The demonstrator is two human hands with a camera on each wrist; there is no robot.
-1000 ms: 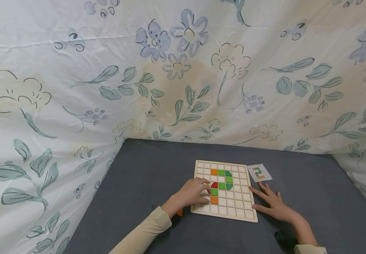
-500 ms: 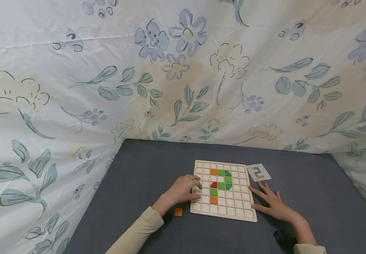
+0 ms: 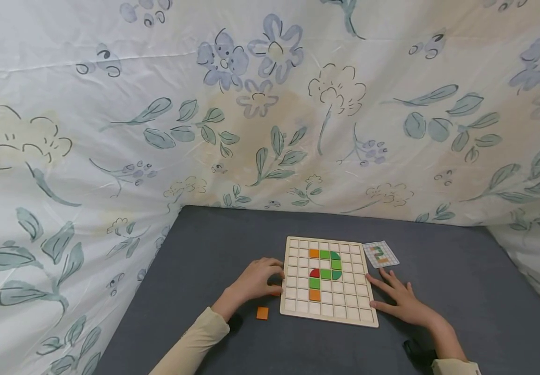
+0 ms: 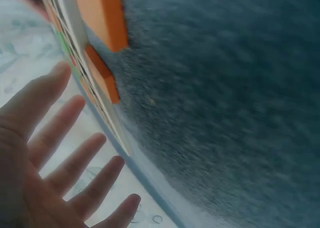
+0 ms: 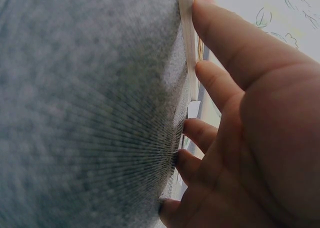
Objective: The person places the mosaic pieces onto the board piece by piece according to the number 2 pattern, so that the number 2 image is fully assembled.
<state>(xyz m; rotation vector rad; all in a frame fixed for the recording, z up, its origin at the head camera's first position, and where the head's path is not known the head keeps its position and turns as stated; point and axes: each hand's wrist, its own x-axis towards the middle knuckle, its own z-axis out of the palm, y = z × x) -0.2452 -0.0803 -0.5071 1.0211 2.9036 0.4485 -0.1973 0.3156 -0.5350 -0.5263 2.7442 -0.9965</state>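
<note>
The wooden grid board (image 3: 298,307) lies on the dark table, with orange, green and red tiles (image 3: 325,274) set in some of its squares. My left hand (image 3: 254,279) hovers just off the board's left edge, fingers apart and nothing held. Near its thumb, an orange tile (image 4: 102,77) lies beside the board in the left wrist view. Another orange square tile (image 3: 262,313) lies closer to me on the tabletop. My right hand (image 3: 404,301) rests at the board's right edge, fingers spread, with thumb and index finger touching the rim.
A small pattern card (image 3: 381,254) printed with a coloured figure lies past the board's right edge, near my right fingertips. The dark tabletop (image 3: 223,234) ends at a hanging floral cloth (image 3: 251,156) behind and on the sides.
My left hand has drawn back leftward from over the board to just outside its left edge. This uncovers the orange tiles there. My right hand stays in place.
</note>
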